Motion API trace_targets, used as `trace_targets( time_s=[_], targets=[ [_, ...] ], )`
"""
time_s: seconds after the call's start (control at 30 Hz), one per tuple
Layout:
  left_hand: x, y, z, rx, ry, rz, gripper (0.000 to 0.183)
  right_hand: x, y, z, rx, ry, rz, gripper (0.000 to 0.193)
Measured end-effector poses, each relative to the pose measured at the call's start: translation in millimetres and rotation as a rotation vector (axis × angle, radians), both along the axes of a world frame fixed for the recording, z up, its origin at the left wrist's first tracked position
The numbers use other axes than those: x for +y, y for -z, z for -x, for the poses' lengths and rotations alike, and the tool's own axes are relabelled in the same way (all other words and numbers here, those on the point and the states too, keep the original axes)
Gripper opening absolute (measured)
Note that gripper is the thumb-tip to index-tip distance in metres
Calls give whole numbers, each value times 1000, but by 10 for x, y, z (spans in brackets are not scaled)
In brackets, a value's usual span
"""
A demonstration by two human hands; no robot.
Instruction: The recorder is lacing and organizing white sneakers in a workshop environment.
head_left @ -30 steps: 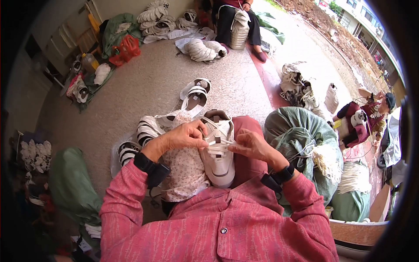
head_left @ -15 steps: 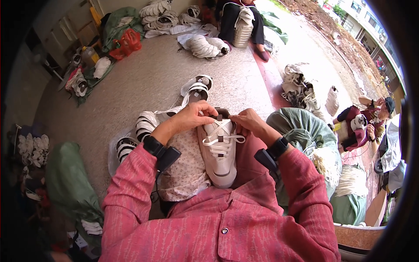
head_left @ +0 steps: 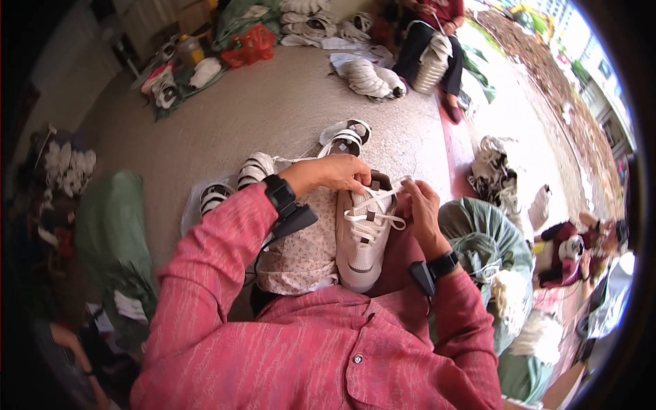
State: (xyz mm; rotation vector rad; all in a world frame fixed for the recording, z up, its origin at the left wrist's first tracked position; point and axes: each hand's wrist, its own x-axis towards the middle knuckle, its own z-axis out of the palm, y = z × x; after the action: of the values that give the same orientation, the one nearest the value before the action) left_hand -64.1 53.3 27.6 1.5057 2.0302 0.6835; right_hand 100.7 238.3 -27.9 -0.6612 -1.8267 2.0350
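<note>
A white sneaker [head_left: 355, 263] rests on my lap, toe toward me, between a flower-print cloth [head_left: 297, 249] over one thigh and my red trouser leg. A white shoelace [head_left: 369, 217] criss-crosses its front, with a loop hanging loose over the middle. My left hand [head_left: 342, 172] reaches over the shoe's upper left side, fingers bent and closed at the top of the tongue. Beside the collar on the right, my right hand [head_left: 424, 205] pinches a lace end between thumb and forefinger. The sneaker's heel is partly hidden behind my hands.
Striped bundles of shoe parts [head_left: 255, 169] lie just beyond my left knee. A green sack [head_left: 478, 239] stands at my right, another green sack [head_left: 113, 239] at my left. Past the floor ahead, a person [head_left: 434, 48] sits with a stack of shoe parts; another person [head_left: 570, 253] is at far right.
The view has shifted, so the scene sits further right and lower. My right hand has come off the collar's edge and now draws a lace end out to the right.
</note>
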Motion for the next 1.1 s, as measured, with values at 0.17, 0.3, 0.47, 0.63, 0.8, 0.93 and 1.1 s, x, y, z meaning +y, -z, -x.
trace_targets(
  time_s=[0.17, 0.3, 0.47, 0.63, 0.8, 0.93, 1.1],
  targets=[
    [-8, -43, 20, 7, -23, -41, 23, -59, -131, -149, 66, -9, 250, 20],
    [-77, -239, -101, -25, -33, -20, 22, 11, -199, -267, 89, -37, 198, 21],
    [-190, -223, -135, -179, -23, 33, 22, 92, -244, -299, 101, 30, 319, 22],
    [-392, -156, -115, -438, -111, 132, 20, 185, -317, -342, 143, 123, 293, 22],
    [-605, -103, -34, -536, -205, 124, 18, 442, -171, -435, 199, 151, 368, 21],
    [-712, -154, 44, -544, -236, 141, 16, 553, -117, -539, 202, 187, 325, 23],
    [-901, -100, 149, -578, -284, 103, 14, 655, -50, -590, 181, 207, 338, 22]
  ],
)
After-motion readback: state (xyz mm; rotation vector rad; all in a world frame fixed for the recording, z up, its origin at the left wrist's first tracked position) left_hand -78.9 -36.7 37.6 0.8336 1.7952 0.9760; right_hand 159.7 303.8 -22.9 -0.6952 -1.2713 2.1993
